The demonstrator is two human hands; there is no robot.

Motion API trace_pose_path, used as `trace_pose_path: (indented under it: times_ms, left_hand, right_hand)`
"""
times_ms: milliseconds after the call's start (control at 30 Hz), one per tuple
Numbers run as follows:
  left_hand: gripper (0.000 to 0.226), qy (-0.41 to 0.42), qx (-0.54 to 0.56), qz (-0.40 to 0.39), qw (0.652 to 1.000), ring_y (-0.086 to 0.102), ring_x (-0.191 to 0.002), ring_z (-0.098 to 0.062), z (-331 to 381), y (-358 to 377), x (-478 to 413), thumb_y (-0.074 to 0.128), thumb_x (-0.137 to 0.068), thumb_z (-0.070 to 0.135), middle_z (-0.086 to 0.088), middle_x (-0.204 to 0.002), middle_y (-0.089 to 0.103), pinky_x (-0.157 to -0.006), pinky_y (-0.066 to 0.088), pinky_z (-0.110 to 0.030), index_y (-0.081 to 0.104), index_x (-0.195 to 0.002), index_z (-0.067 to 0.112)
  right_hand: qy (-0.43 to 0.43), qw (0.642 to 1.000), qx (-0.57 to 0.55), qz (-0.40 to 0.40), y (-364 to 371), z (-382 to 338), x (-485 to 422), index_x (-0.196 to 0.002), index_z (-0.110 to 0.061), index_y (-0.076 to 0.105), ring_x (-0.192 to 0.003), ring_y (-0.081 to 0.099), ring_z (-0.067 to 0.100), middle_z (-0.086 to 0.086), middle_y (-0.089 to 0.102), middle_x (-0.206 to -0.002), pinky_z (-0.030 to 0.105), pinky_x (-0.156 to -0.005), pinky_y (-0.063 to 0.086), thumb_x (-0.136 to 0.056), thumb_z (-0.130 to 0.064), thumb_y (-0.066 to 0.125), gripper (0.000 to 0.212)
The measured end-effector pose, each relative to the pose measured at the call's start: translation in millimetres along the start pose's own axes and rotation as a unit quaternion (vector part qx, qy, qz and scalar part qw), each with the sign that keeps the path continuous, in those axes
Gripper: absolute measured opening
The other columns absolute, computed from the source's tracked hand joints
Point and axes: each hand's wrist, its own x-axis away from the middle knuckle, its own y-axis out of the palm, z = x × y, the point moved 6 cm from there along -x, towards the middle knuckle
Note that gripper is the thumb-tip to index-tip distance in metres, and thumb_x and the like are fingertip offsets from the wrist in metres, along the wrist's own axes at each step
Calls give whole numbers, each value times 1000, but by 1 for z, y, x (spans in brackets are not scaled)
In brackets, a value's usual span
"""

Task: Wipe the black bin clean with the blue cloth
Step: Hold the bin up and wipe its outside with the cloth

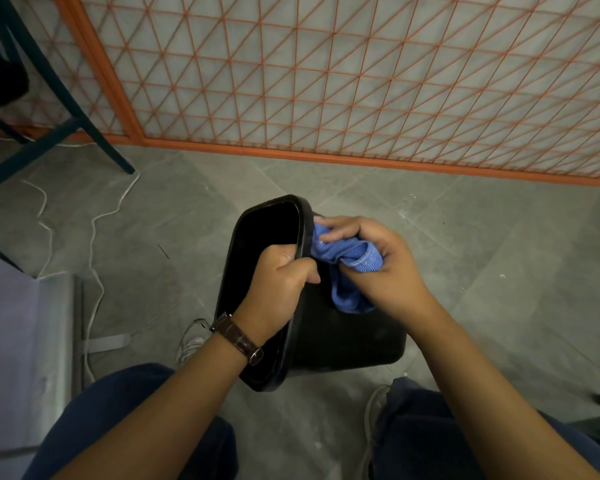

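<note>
The black bin (347, 337) is tipped on its side above the floor between my knees, its opening turned left. My left hand (281, 282), with a brown watch on the wrist, grips the bin's rim, fingers hooked inside and thumb outside. My right hand (378, 261) is shut on the bunched blue cloth (347, 271) and presses it against the bin's outer wall just below the upper rim. Part of the cloth hangs down over the wall. The bin's inside is dark and shows no detail.
An orange wire-mesh panel (326, 81) stands close ahead on the grey floor. Dark chair legs (49, 109) are at the upper left, with a white cable (94, 237) trailing across the floor. A grey box (21, 341) sits at the left. My knees and shoes frame the bin.
</note>
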Motion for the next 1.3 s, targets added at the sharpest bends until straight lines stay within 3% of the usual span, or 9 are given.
trace_pose_path:
  times_ms: [300, 400, 500, 733, 833, 933, 1033, 1133, 1300]
  left_hand:
    - [36, -54, 106, 58, 991, 36, -39, -4, -1, -18, -4, 47, -59, -2, 9, -36, 38, -44, 32, -19, 43, -30, 19]
    - [52, -76, 149, 98, 981, 35, -38, -5, -5, -24, -6, 42, -72, -10, 9, -36, 36, -45, 32, -20, 39, -30, 20]
    - [49, -118, 189, 107, 969, 47, -42, -9, -12, -25, -5, 42, -76, -3, 5, -41, 48, -50, 40, -21, 49, -33, 17]
    - [22, -134, 196, 125, 963, 67, -73, -22, -14, -32, -11, 47, -81, 4, -10, -78, 70, -69, 55, -32, 69, -81, 5]
    - [21, -131, 135, 122, 975, 66, -67, -17, -13, -30, -12, 49, -82, 4, -3, -65, 69, -67, 50, -30, 67, -72, 8]
    - [28, -114, 104, 129, 980, 58, -49, -6, -7, -25, -10, 47, -83, 0, 5, -50, 62, -53, 45, -22, 60, -60, 9]
    - [27, -121, 99, 137, 978, 53, -43, -6, -7, -24, -9, 48, -82, -1, 5, -43, 56, -46, 41, -17, 55, -58, 8]
    - [27, -121, 99, 154, 976, 51, -54, -17, -11, -28, -9, 51, -78, -1, -1, -48, 53, -55, 39, -26, 54, -53, 9]
    - [18, -126, 101, 156, 974, 49, -61, -22, -7, -31, -9, 51, -80, 0, -8, -62, 53, -57, 39, -27, 56, -63, 3]
  right_hand:
    - [-34, 994, 83, -61, 8, -5, 10, -81, -12, 70, -100, 61, 9, -5, 69, -102, 21, -88, 45, -71, -7, 72, 11]
    - [-19, 991, 99, -93, 7, -2, 12, -81, -14, 70, -99, 62, 12, -10, 70, -100, 34, -88, 47, -71, -13, 70, 10]
    - [-4, 986, 109, -128, 6, -2, 12, -79, -12, 70, -97, 62, 5, -14, 69, -99, 29, -89, 45, -69, -4, 69, 13]
    - [117, 964, 14, -240, -4, 3, 18, -88, -7, 67, -100, 66, 19, 10, 70, -101, 34, -91, 52, -72, -2, 60, 19]
    - [125, 959, -219, -127, -15, -2, 9, -95, -6, 57, -95, 62, 26, 19, 61, -97, 32, -87, 52, -70, -6, 58, 25]
    - [181, 886, -420, 78, -28, 18, 3, -96, -8, 52, -90, 59, 22, 12, 58, -91, 36, -95, 47, -59, -4, 70, 41]
    - [189, 958, -139, 167, -38, 29, 3, -102, -17, 46, -86, 61, 23, 10, 61, -91, 43, -89, 48, -74, 8, 66, 43]
    - [139, 977, 33, 158, -36, 25, 4, -121, -34, 38, -85, 62, 7, 1, 57, -107, 23, -76, 52, -79, 12, 57, 65]
    - [48, 983, 175, 21, -17, 10, 6, -132, -36, 41, -129, 35, 7, 0, 35, -142, 19, -107, 30, -72, -18, 42, 63]
